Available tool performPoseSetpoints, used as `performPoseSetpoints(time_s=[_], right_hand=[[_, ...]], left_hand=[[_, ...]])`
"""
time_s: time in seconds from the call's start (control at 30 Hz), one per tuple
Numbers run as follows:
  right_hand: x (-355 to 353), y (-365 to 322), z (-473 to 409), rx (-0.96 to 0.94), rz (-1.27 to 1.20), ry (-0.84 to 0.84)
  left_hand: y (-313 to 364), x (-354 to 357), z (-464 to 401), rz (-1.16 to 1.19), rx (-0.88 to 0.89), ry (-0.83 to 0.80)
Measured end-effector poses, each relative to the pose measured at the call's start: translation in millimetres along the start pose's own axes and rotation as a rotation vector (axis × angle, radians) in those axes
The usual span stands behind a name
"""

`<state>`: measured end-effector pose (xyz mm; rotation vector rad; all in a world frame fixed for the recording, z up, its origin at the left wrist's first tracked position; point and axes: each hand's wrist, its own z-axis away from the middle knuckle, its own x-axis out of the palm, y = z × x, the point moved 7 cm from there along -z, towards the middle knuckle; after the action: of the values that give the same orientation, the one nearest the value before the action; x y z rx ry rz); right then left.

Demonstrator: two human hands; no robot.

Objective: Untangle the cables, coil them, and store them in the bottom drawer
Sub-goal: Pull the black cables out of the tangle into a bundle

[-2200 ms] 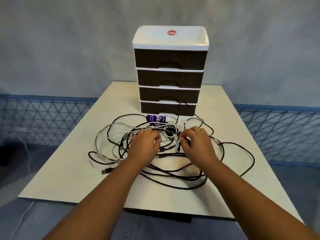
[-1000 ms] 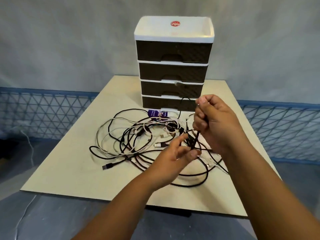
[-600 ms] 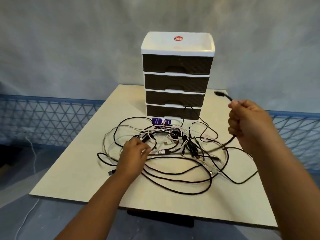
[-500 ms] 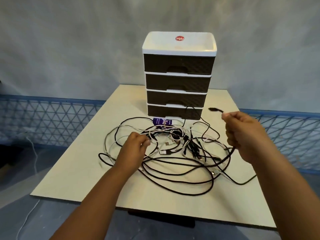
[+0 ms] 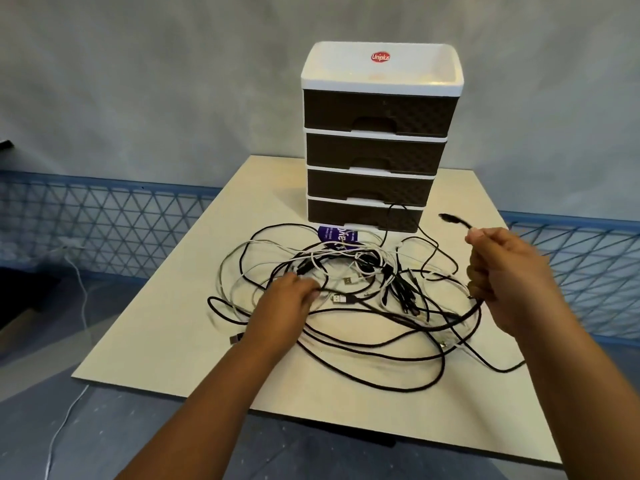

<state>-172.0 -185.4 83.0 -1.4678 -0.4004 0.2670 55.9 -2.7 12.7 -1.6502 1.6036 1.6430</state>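
A tangle of black and white cables [image 5: 346,296] lies spread over the middle of the pale table [image 5: 166,327]. My right hand [image 5: 502,271] is raised over the right side of the heap and grips a thick black cable [image 5: 453,322]; its plug end [image 5: 450,219] sticks up past my thumb. My left hand [image 5: 287,299] rests low on the left part of the tangle, fingers curled among white and black strands. Behind the heap stands a drawer unit with dark fronts; its bottom drawer [image 5: 363,216] is closed, with a black cable looped across its front.
A purple label [image 5: 337,234] lies at the foot of the drawer unit [image 5: 377,140]. A loose USB plug [image 5: 235,339] lies at the heap's left edge. Blue mesh fencing [image 5: 104,226] runs behind the table on both sides. A white wire [image 5: 79,289] trails on the floor at left.
My right hand lifted one black cable end out of the heap and drew it up and to the right. My left hand went back down onto the left side of the tangle.
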Motion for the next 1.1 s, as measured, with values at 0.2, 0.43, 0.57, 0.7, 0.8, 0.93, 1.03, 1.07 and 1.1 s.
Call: performPoseSetpoints(time_s=[0.2, 0.43, 0.57, 0.7, 0.8, 0.93, 1.03, 1.07, 1.1], right_hand=[[52, 21, 2, -0.064, 0.365, -0.174], [130, -16, 1, -0.276, 0.444, -0.368], [157, -31, 5, -0.327, 0.438, -0.436], [151, -40, 4, -0.369, 0.501, -0.353], [147, -46, 1, -0.412, 0.463, -0.335], [147, -77, 7, -0.410, 0.260, -0.329], [149, -99, 12, -0.365, 0.159, -0.345], [149, -103, 12, -0.349, 0.143, -0.350], [149, -107, 11, -0.342, 0.138, -0.355]], left_hand=[[51, -79, -41, 0.299, 0.088, 0.129], [118, -153, -62, 0.341, 0.397, 0.178], [140, -171, -58, 0.372, 0.502, 0.214], [115, -168, -56, 0.523, 0.419, 0.237], [74, -139, -59, 0.540, 0.180, 0.208], [23, -60, -55, 0.324, -0.097, -0.110], [5, -13, -45, 0.027, -0.141, -0.350], [2, -4, -44, -0.051, -0.143, -0.370], [1, 0, -45, -0.093, -0.140, -0.358]])
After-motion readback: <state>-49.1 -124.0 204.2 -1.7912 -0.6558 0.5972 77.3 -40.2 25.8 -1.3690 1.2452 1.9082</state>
